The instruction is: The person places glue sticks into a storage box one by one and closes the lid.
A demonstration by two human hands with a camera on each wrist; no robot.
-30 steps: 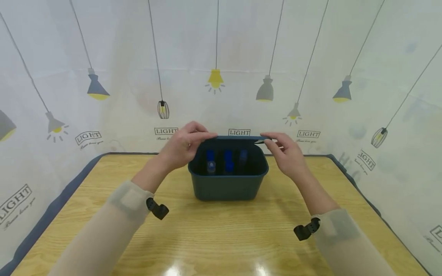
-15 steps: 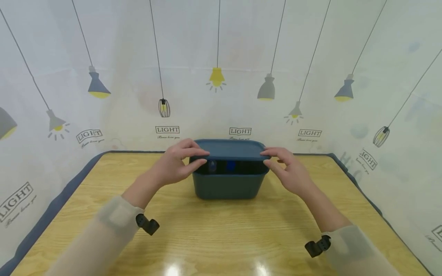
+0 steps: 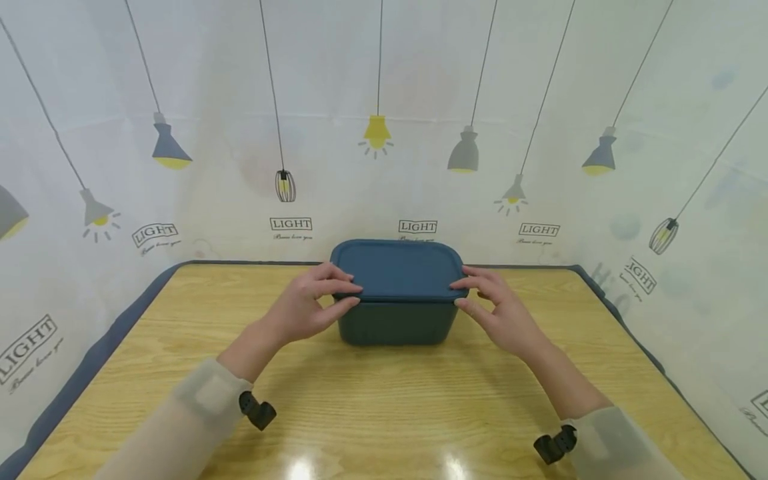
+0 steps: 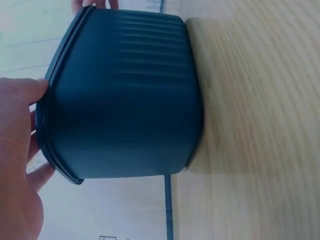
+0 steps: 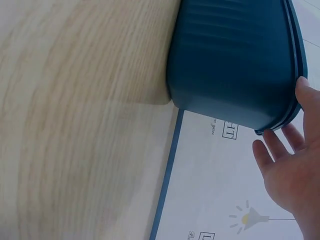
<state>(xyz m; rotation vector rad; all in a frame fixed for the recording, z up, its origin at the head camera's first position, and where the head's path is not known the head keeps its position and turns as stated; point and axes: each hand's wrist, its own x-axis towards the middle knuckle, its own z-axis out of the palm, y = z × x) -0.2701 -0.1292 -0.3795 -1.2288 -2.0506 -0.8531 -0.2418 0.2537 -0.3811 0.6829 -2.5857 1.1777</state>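
A dark blue-green plastic storage box [image 3: 396, 325] stands upright near the back of the table. Its blue lid [image 3: 399, 267] lies over the top and hides the inside. At the near left corner my left hand [image 3: 309, 303] holds the lid's edge, fingers on top and thumb at the front rim. My right hand [image 3: 501, 310] grips the near right corner in the same way. From the left wrist, the thumb [image 4: 32, 90] touches the rim and other fingers reach round the box's end. The right wrist view shows the ribbed box wall [image 5: 230, 60] and the right thumb against the rim.
A wooden table [image 3: 372, 407] spreads in front of the box. Behind it hangs a white cloth [image 3: 336, 87] printed with lamps, with a dark blue border along the table's back and side edges. Black wrist cameras sit on both sleeves.
The lid was tilted up, with blue-capped items visible inside the box. Both hands have brought its front edge down onto the rim, covering them. The box has stayed in place.
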